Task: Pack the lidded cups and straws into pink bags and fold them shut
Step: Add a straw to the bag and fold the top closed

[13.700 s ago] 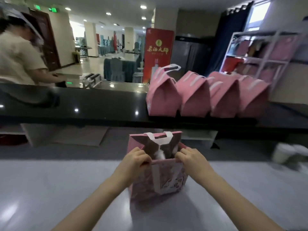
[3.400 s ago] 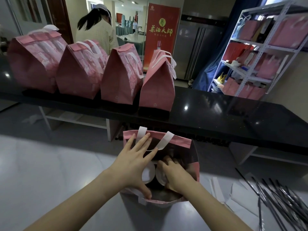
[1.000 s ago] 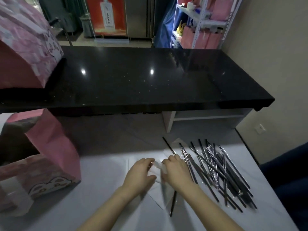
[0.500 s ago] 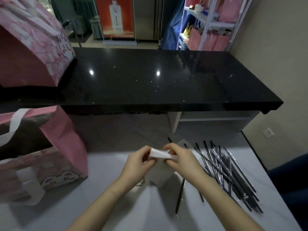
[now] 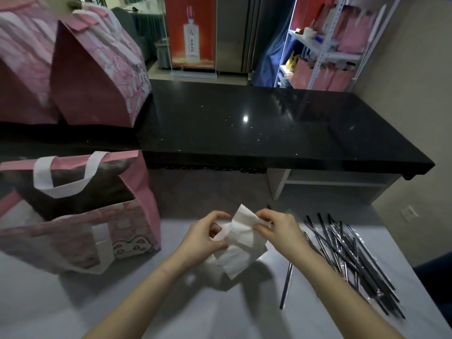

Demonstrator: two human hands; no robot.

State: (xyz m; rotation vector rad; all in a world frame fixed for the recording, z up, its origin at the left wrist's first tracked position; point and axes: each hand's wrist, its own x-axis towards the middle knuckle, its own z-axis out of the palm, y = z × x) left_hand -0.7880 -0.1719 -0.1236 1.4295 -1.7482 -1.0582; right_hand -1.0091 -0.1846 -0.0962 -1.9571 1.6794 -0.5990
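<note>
A small white paper sleeve (image 5: 241, 234) is held above the pale table between both hands. My left hand (image 5: 204, 237) pinches its left side and my right hand (image 5: 281, 228) pinches its upper right edge, spreading its mouth. An open pink bag (image 5: 102, 226) with white handles stands on the table to the left; its dark inside hides whatever it holds. Several black wrapped straws (image 5: 347, 255) lie in a loose pile to the right of my right hand, and one straw (image 5: 286, 285) lies apart, closer to me.
Two folded pink bags (image 5: 97, 77) stand on the black counter (image 5: 244, 128) beyond the table, at the left. A white shelf unit (image 5: 325, 45) with more pink bags stands at the back right. The pale table (image 5: 195, 302) ends at the right near a wall.
My hands have lifted the white paper sleeve higher and pulled its mouth wider. The view has swung left, bringing the open pink bag and the folded bags further into sight.
</note>
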